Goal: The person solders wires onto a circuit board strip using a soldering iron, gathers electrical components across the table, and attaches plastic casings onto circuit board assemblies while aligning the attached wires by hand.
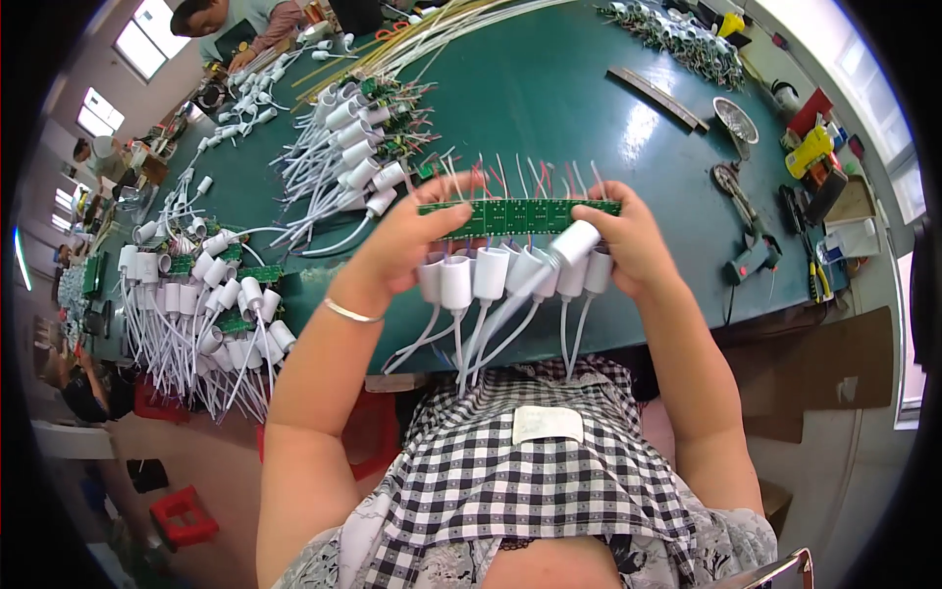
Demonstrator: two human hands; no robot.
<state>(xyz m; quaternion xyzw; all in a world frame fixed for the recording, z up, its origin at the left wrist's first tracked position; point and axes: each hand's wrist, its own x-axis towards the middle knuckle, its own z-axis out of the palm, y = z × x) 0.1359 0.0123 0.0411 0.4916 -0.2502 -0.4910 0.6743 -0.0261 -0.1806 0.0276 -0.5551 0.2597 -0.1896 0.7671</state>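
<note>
A long green circuit board strip [518,218] is held level between my two hands, above the table's near edge. My left hand [420,231] pinches its left end, thumb on the front face. At the right end my right hand [625,236] grips it the same way. Thin red and white wires [530,177] stick up behind the board's upper edge. Below it hang several white cylindrical caps [491,273] with white cables running down toward my lap. One cap [575,242] lies tilted across the others, close to my right thumb.
White capped cables with boards are heaped on the green table [520,98], in a pile [353,147] beyond my left hand and another [206,304] at the left edge. To the right lie a soldering gun [752,257], a metal bowl [736,120] and a metal bar [655,96]. A co-worker [240,34] sits far left.
</note>
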